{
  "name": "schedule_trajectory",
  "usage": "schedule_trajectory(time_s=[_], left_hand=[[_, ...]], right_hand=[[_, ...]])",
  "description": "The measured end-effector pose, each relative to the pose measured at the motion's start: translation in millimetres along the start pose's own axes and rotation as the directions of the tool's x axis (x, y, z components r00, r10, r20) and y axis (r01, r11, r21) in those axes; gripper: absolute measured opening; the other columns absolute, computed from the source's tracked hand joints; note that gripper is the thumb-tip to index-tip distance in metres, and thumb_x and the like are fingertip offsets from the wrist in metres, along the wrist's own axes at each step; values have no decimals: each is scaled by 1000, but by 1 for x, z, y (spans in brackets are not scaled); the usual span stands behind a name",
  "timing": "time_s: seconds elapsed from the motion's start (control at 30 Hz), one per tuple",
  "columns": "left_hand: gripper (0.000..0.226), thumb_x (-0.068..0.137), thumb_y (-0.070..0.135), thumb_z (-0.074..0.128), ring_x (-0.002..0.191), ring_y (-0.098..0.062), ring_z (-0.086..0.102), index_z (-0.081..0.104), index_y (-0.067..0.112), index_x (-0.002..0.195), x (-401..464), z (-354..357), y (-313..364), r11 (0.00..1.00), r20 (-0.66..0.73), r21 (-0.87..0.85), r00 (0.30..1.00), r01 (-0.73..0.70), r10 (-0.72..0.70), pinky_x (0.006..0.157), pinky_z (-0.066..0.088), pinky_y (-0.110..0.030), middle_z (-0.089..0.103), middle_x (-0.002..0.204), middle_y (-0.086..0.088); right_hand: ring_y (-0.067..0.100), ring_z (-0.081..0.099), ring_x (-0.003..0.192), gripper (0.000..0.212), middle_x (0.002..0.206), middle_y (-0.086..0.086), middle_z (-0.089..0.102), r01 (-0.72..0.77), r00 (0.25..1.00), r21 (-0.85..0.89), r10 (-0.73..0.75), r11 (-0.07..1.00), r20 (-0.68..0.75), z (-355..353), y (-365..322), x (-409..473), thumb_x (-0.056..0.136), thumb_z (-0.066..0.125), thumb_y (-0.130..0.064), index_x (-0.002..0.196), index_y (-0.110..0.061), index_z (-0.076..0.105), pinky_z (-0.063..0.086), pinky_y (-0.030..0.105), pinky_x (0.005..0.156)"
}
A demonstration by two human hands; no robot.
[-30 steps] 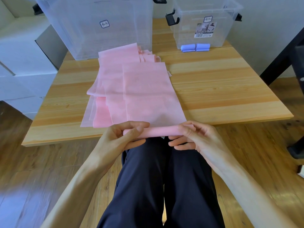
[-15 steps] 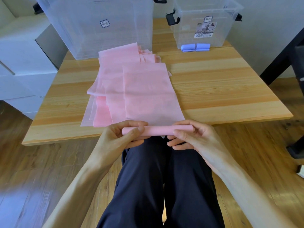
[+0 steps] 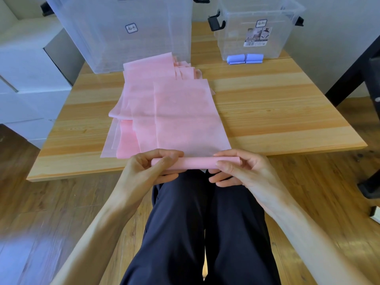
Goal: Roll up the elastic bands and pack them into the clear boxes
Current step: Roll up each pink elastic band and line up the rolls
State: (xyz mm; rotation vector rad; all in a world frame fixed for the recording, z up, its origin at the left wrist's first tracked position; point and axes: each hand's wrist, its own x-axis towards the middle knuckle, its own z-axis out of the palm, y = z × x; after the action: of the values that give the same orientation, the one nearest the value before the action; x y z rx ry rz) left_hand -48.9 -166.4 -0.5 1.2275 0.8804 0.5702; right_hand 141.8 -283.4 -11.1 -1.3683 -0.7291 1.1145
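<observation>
So the wooden table point(image 3: 277, 112) fills most of the view, with a big clear box point(image 3: 123, 31) at 11 o'clock on its far edge and a smaller clear box point(image 3: 257, 27) at 1 o'clock. Two rolled blue bands point(image 3: 244, 59) sit just in front of the smaller one, touching its base. A pile of flat pink bands point(image 3: 164, 103) runs down the middle toward 6 o'clock. The top one is partly rolled up, and that pink roll point(image 3: 195, 162) sits right at the near table edge. Left hand point(image 3: 144, 171) has its grip pinching the roll's left end, thumb on top. Right hand point(image 3: 244, 171) is pinching the right end the same way. Dark trousers point(image 3: 195, 233) below
</observation>
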Motion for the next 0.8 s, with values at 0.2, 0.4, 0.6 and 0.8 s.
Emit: schedule_trajectory(time_s=[0.2,0.4,0.6,0.8], left_hand=[[23,72,27,71,96,-16,73,80,18,91,0,1,1,1000,-12,-21,1000,-13,13,75,57,-18,76,100,-5],[16,71,26,70,99,-16,72,81,20,82,3,1,2,998,18,-62,1000,-7,8,77,58,-19,76,103,-3],[23,75,29,69,99,-16,72,80,17,91,4,2,3,998,-23,-57,1000,-14,13,75,57,-17,76,98,0],[15,71,28,71,99,-16,72,81,24,82,5,2,6,998,18,-52,999,-28,29,76,57,-18,76,101,1]], right_hand=[[31,75,81,32,91,15,76,-4,1000,28,5,1000,-19,1,-1,0,82,69,-24,109,-7,69,61,30,68],[32,75,74,28,84,19,75,-5,999,28,6,1000,-41,2,-2,1,82,68,-28,100,-5,71,60,29,62],[32,75,82,32,92,16,75,27,999,53,-26,998,-27,3,-4,2,81,69,-23,110,-9,68,61,31,70],[33,74,75,33,84,18,75,14,998,57,-10,998,-63,4,-6,6,78,70,-30,98,-4,70,61,31,64]])
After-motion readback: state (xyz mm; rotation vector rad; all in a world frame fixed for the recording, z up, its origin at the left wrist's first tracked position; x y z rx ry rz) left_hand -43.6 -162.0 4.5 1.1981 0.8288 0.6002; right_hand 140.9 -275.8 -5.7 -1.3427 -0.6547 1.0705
